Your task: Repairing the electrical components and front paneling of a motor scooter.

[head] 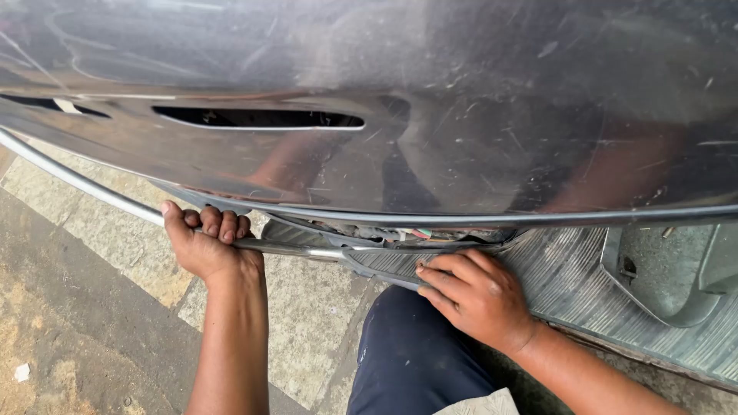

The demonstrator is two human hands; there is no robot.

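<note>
Fingers of the left hand point(206, 244) curl tightly around the lower edge of a dark, scratched car panel point(461, 107), the thumb lying along the outside and the fingertips hooked over the lip from below. Just under that grip runs a thin chrome strip point(84, 184), which follows the panel's bottom edge from the far left and passes through the clenched hand, so the hand grasps edge and strip together.

To the right, the right hand point(475, 296) lies mostly flat and relaxed, fingers stretched out side by side and slightly bent. Its fingertips press on a grey ribbed plastic piece point(569, 284) that sits just below the panel's edge and widens toward the right side of the view. This hand grips nothing; it only rests on the ribbed surface, with the thumb tucked near the piece's lower rim.

Between the two hands, in the gap under the panel, a small bundle of coloured wires point(419, 233) shows, close to the right fingertips but not touched by them. A long narrow slot point(257, 117) is cut in the panel above the left hand. Below, the person's knee in dark blue trousers point(411, 353) sits between the forearms, over a paved ground point(92, 261) of pale stone slabs.
</note>
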